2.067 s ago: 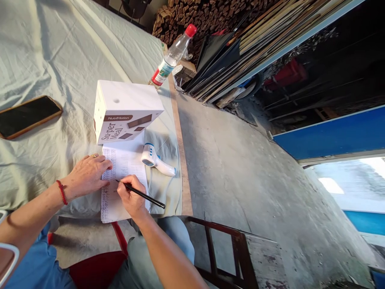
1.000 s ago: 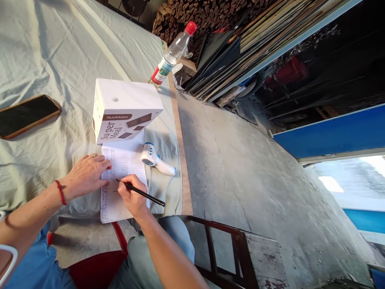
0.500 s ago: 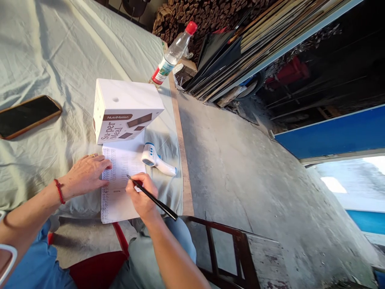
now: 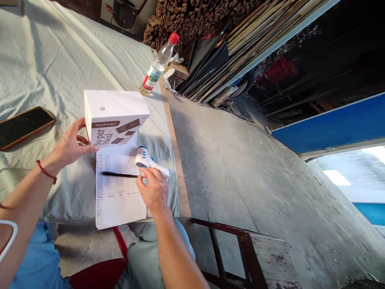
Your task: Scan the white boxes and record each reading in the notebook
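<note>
My left hand (image 4: 67,142) is at the left end of a white "NutriMotion Super Meal" box (image 4: 116,106), its thumb by the lower front corner and its fingers on the left side. The box stands at the far end of a spiral notebook (image 4: 120,208) with printed lines. Across the page, nearly level, is a black pen (image 4: 118,174); its right end meets the curled fingertips of my right hand (image 4: 153,188), which partly hide it. Just beyond that hand sits a white and blue infrared thermometer (image 4: 142,157), its handle close to my knuckles.
A plastic bottle (image 4: 156,70) with a red cap stands behind the box, near the wooden table edge (image 4: 177,156). A phone (image 4: 25,126) lies at the left on the pale cloth (image 4: 60,60). A dark wooden frame (image 4: 216,245) is at the lower right.
My left hand has moved from the notebook's edge up to the box. The pen has turned from a slanted writing hold to lying across the page. My right hand has shifted right, toward the thermometer.
</note>
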Demonstrator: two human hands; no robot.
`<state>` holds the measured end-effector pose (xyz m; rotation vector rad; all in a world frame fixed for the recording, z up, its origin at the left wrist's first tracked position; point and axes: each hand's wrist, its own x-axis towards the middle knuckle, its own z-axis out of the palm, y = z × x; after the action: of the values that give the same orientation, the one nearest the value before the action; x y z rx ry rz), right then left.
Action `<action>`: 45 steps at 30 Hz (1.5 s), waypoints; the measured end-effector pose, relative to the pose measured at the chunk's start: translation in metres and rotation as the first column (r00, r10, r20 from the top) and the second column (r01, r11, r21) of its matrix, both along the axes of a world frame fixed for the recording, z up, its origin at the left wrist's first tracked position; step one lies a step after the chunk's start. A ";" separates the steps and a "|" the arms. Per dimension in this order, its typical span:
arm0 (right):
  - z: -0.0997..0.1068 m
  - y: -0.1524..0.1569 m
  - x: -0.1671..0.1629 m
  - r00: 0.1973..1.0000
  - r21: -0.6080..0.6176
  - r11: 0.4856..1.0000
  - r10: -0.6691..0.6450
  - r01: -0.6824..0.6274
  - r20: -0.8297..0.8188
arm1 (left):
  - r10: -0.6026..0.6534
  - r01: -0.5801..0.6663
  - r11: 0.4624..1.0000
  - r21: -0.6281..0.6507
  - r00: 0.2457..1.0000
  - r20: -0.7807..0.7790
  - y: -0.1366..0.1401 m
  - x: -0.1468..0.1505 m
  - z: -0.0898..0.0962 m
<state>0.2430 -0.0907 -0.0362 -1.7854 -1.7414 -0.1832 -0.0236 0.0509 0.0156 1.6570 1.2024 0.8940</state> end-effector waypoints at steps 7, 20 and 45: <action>-0.010 0.016 0.044 0.991 -0.184 0.973 -0.136 0.136 0.017 | 0.001 0.033 0.993 -0.113 0.958 0.285 -0.001 0.018 0.007; 0.025 0.007 -0.022 0.327 0.134 0.940 0.240 -0.313 -0.914 | -0.118 0.126 0.990 -0.071 0.988 0.103 -0.025 0.005 0.020; 0.026 0.016 -0.067 0.065 0.054 0.876 0.096 -0.479 -0.993 | -0.151 0.151 0.988 0.015 0.988 -0.029 -0.026 0.007 0.011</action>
<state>0.1765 -0.0747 -0.0098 -1.0390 -0.9685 1.2977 -0.0161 0.0248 0.0267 1.7542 1.0742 0.7915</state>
